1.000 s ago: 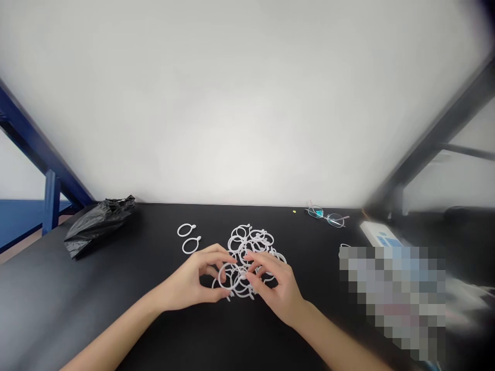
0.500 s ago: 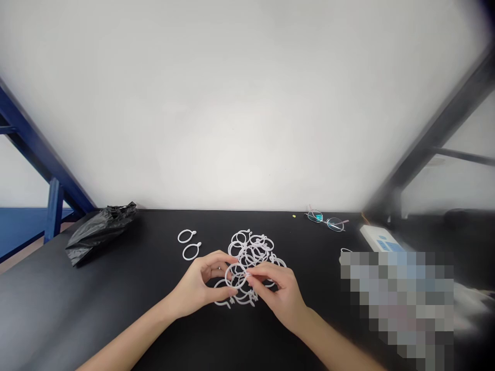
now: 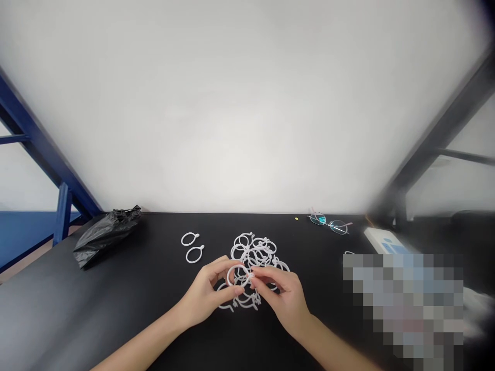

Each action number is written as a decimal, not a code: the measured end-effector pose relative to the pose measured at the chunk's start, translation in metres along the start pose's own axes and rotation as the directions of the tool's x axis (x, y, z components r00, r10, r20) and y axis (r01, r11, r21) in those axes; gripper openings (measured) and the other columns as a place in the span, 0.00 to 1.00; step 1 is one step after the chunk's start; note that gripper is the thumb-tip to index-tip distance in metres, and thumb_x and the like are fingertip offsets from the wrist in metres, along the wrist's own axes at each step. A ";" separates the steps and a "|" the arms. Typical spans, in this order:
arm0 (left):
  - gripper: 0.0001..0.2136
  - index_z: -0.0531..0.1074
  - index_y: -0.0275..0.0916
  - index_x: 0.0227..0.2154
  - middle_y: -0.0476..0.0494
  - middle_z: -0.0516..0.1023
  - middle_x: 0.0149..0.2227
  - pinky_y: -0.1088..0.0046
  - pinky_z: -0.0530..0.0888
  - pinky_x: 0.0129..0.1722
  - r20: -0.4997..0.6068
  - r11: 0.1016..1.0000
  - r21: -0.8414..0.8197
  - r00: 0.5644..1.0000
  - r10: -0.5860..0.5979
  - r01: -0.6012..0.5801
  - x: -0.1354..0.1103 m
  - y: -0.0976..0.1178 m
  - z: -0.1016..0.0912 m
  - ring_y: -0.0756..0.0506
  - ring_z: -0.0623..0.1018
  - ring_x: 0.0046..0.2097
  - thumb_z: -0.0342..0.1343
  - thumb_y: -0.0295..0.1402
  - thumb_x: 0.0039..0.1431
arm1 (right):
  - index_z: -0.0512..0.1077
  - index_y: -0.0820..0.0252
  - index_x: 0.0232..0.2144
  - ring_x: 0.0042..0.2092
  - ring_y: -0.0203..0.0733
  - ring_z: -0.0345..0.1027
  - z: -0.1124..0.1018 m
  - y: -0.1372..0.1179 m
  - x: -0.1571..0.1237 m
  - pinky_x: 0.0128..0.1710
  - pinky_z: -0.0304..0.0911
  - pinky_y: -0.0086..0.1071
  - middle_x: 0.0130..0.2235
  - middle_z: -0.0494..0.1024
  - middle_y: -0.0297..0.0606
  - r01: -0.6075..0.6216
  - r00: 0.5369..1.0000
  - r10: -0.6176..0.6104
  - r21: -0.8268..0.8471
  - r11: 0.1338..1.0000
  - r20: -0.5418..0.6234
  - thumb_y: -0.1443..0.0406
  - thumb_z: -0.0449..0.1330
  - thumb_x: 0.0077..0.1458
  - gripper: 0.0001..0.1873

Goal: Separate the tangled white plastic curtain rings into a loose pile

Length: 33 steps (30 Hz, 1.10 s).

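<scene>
- white ring, held above the front of the pile: it sits a little further right over the pile than a second ago.
- the right hand has narrowed at thumb and forefinger, which stood wider apart then; they now pinch the ring's tab end.
- the left hand has thumb and forefinger on the lower and upper rim, holding the same ring.
- i judge this means the ring is steadied on one side while its tab is worked on the other; whether the tab is fastened, i cannot tell.
- one ring is in the hands; two lie apart to the left, a far ring and a near ring, both unmoved on the black table.
- one pile of rings, too overlapped to count.
- one black bag, one pair of glasses, one yellow speck, one white box.
</scene>
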<state>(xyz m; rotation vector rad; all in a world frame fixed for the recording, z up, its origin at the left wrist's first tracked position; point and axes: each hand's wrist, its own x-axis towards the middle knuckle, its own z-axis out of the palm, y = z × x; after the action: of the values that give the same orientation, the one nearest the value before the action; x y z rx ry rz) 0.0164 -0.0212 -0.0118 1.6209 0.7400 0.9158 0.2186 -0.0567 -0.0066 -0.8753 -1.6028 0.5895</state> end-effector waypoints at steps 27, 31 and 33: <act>0.16 0.70 0.40 0.50 0.44 0.72 0.39 0.65 0.72 0.45 0.052 0.837 0.520 0.985 0.167 -0.169 0.000 0.016 -0.007 0.44 0.73 0.42 0.58 0.41 0.62 | 0.80 0.56 0.35 0.30 0.41 0.80 0.003 0.007 -0.002 0.33 0.78 0.32 0.32 0.83 0.37 -0.122 0.992 0.123 0.062 0.991 -0.012 0.67 0.64 0.56 0.05; 0.18 0.67 0.38 0.55 0.40 0.73 0.41 0.63 0.73 0.43 0.128 0.620 0.725 0.944 0.305 -0.299 -0.001 0.008 -0.010 0.43 0.72 0.41 0.55 0.40 0.65 | 0.80 0.56 0.39 0.34 0.44 0.81 0.003 0.008 0.000 0.37 0.80 0.35 0.35 0.85 0.38 -0.141 0.989 0.143 0.048 0.989 -0.038 0.68 0.65 0.54 0.09; 0.19 0.66 0.36 0.55 0.39 0.74 0.41 0.63 0.73 0.41 0.162 0.520 0.787 0.925 0.344 -0.331 0.000 0.006 -0.014 0.43 0.72 0.40 0.54 0.40 0.66 | 0.80 0.56 0.40 0.34 0.44 0.81 0.001 0.007 0.001 0.37 0.80 0.36 0.35 0.85 0.38 -0.138 0.988 0.141 0.047 0.989 -0.059 0.68 0.65 0.54 0.10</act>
<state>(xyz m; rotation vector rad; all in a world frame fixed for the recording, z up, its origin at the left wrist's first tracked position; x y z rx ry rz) 0.0045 -0.0161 -0.0047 2.6646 0.9422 0.9077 0.2187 -0.0514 -0.0116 -0.9700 -1.4758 0.6857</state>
